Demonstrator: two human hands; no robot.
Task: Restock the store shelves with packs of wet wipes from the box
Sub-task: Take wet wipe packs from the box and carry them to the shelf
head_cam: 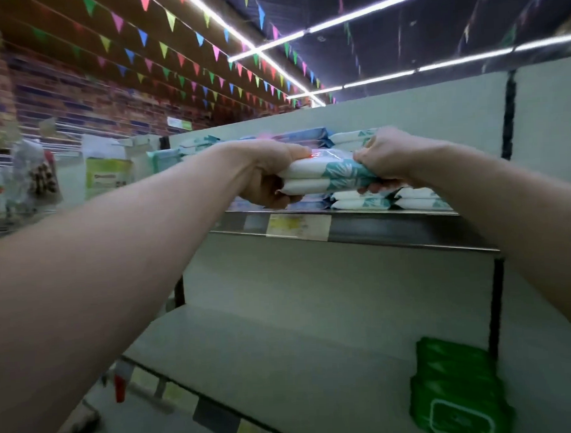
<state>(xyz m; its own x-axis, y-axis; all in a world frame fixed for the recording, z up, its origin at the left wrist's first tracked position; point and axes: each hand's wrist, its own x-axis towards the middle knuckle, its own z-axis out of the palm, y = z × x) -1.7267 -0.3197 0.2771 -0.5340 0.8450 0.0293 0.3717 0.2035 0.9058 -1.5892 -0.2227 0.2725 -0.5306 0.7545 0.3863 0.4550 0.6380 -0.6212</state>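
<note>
White and teal soft-plastic packs of wet wipes, two of them stacked flat one upon the other, were held up at the front of the top shelf, a dark metal-edged board backed by a pale panel. The left end of the stack was gripped by the left hand, its thumb laid over the top pack and its fingers curled beneath the lower one. The right end was clasped by the right hand, its digits closed round both packs. Both forearms were stretched forward and upward. Just below the held stack, more white and teal packs lay flat on the same shelf towards its right side; whether the held stack touched them could not be told. Behind the hands, blue flat packs were piled against the back panel. A pale yellow paper price label was fixed to the shelf's front edge, beneath the left hand. On the grey lower shelf, two green plastic packs were stacked at the right end, beside a dark upright. Rows of coloured triangular pennants were strung under the ceiling, and long white strip lights were lit above the aisle. At the far left, blurred goods could be made out but not identified.
</note>
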